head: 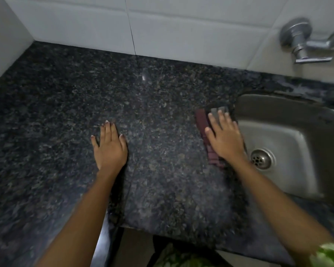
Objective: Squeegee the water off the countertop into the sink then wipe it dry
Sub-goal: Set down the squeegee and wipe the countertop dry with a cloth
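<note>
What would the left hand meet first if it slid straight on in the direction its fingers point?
The left hand lies flat on the dark speckled granite countertop, fingers pointing away. That stretch looks bare, so it would probably reach the white tiled back wall first.

My left hand (109, 146) lies flat, fingers spread; my right hand (225, 136) presses down palm-first, both arms extended forward.

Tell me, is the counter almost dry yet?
Probably close, but it is hard to tell. No squeegee shows, so that step looks done. The right hand is pressing a cloth flat on the counter beside the sink, so wiping is under way. The left hand rests flat on the stone. The stone's dark shine hides any leftover wet patches.
</note>
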